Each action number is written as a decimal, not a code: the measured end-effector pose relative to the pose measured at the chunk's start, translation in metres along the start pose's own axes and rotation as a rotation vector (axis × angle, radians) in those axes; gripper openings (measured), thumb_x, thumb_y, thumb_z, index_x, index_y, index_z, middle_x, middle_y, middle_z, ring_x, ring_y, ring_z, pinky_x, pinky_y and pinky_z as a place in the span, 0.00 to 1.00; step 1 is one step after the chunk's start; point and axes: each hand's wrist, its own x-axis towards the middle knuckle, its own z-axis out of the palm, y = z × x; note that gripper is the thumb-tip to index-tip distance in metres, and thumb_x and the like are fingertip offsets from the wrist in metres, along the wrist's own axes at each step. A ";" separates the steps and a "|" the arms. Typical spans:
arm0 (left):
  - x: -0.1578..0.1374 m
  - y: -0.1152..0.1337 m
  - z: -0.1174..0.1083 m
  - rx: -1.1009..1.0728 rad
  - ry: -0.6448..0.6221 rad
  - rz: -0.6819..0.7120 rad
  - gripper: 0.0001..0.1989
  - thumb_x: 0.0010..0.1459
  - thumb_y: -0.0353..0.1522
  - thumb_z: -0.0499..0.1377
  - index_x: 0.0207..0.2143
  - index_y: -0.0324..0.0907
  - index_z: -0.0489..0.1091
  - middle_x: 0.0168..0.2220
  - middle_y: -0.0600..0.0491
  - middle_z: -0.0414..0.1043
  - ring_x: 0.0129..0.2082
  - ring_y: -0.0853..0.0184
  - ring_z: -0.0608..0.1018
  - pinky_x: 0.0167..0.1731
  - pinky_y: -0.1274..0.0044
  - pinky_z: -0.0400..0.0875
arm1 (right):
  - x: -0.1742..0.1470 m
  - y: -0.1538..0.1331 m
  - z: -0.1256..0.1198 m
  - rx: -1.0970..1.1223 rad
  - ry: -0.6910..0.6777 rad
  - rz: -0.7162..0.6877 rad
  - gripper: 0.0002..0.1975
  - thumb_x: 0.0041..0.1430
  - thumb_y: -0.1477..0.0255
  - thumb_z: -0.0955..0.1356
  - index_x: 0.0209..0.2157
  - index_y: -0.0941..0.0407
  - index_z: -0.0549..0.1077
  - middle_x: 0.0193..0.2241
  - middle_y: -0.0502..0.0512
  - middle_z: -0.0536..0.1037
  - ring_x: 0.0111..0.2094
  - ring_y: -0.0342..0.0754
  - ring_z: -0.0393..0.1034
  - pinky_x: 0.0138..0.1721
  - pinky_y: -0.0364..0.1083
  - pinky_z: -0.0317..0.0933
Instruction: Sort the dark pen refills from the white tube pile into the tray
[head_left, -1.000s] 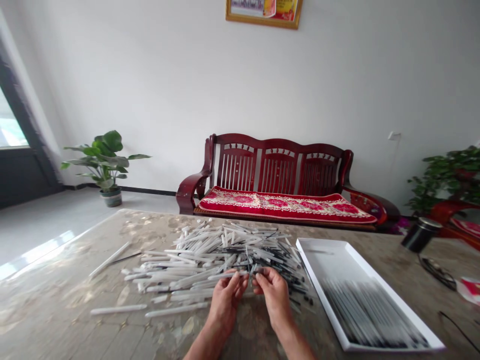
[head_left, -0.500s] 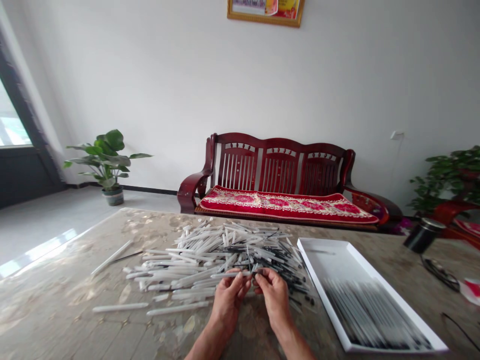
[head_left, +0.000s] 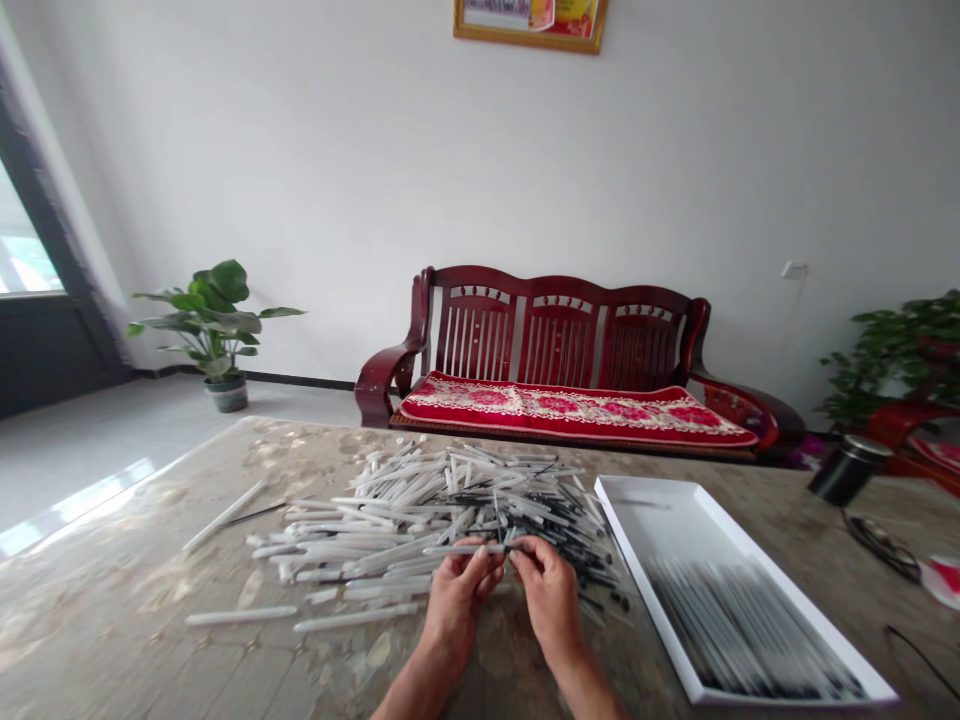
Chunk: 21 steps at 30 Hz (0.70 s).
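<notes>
My left hand [head_left: 459,590] pinches a white pen barrel [head_left: 450,550], which lies level and points left. The fingers of my right hand [head_left: 549,590] are closed on a small dark pen part [head_left: 512,547] at the barrel's right end. Whether the part is inside the barrel or only touching it is too small to tell. Just beyond both hands spreads a loose heap of white pen barrels [head_left: 405,490]. Black pen parts [head_left: 559,530] are mixed in along the heap's right side.
Right of the heap, a white box [head_left: 649,590] holds rows of pens [head_left: 742,620] in its near part. A black cylinder [head_left: 847,470] and a cable [head_left: 881,550] lie farther right on the table. Several loose barrels [head_left: 241,615] lie left. Behind the table stands a wooden bench [head_left: 562,330].
The barrel and the dark part have shifted slightly between my fingertips and now look more in line. Both hands have stayed almost in place.
</notes>
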 end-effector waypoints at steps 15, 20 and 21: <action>0.001 -0.001 -0.002 0.007 0.014 0.003 0.20 0.36 0.29 0.76 0.31 0.39 0.73 0.27 0.53 0.79 0.29 0.65 0.83 0.31 0.78 0.78 | -0.001 -0.001 -0.001 -0.011 -0.013 0.021 0.12 0.51 0.61 0.70 0.31 0.54 0.79 0.27 0.54 0.82 0.30 0.50 0.76 0.32 0.43 0.69; 0.000 0.000 -0.001 0.006 0.011 0.004 0.20 0.36 0.29 0.76 0.31 0.39 0.72 0.26 0.53 0.79 0.29 0.66 0.82 0.31 0.79 0.77 | 0.000 0.001 -0.001 -0.016 -0.032 0.038 0.12 0.52 0.61 0.69 0.31 0.54 0.79 0.28 0.55 0.82 0.31 0.51 0.76 0.33 0.43 0.69; 0.000 0.000 -0.001 0.009 0.006 0.006 0.20 0.36 0.30 0.76 0.31 0.39 0.72 0.27 0.53 0.79 0.29 0.66 0.82 0.32 0.78 0.77 | 0.000 0.001 -0.001 -0.015 -0.032 0.035 0.12 0.52 0.61 0.69 0.31 0.54 0.79 0.28 0.55 0.82 0.31 0.51 0.76 0.33 0.43 0.69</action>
